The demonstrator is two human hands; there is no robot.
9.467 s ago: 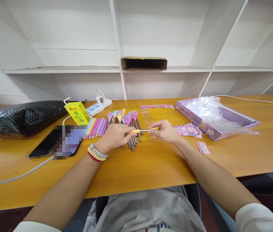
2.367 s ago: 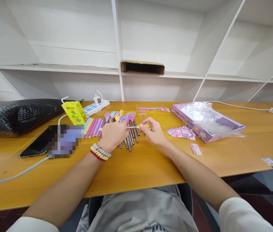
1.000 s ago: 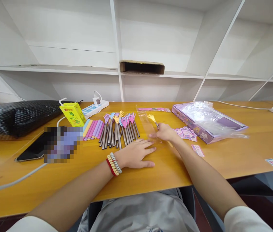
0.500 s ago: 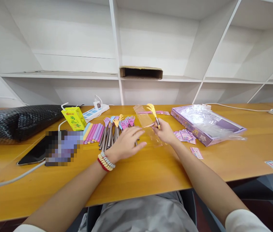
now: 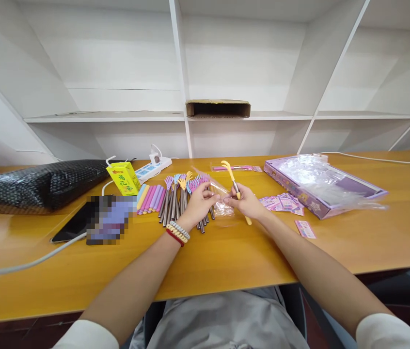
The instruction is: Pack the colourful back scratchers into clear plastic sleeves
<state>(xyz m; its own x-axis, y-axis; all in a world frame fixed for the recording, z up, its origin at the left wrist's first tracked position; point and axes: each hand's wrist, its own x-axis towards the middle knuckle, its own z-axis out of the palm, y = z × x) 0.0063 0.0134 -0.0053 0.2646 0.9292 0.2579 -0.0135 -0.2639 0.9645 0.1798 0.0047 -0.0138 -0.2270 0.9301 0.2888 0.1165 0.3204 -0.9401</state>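
Pinching a clear bag (image 5: 224,208) near one edge, the left hand (image 5: 199,204) has thumb and fingertips drawn together. Opposite it, the right hand (image 5: 247,202) has curled fingers around a yellow claw stick (image 5: 227,168), its thumb and fingertip seemingly nipping the bag too. The stick leans up out of that grip, claw end high, a yellow handle showing below the palm; it looks fully put together, and it is outside the bag.

Just past the hands, a pink stick (image 5: 236,168) lies in a clear sleeve, the only wrapped one I can make out. Toward the left, a bunch of claw-topped metal rods (image 5: 176,198) shows no coloured grips, and beside them pastel handles (image 5: 151,198) lie in a row, so by my reckoning most are neither joined nor bagged. Over on the right, small printed cards (image 5: 284,202) are heaped near a purple box (image 5: 292,192) of loose clear plastic (image 5: 301,170), one card (image 5: 305,229) lying apart. Further left stands a yellow drink carton (image 5: 124,179).
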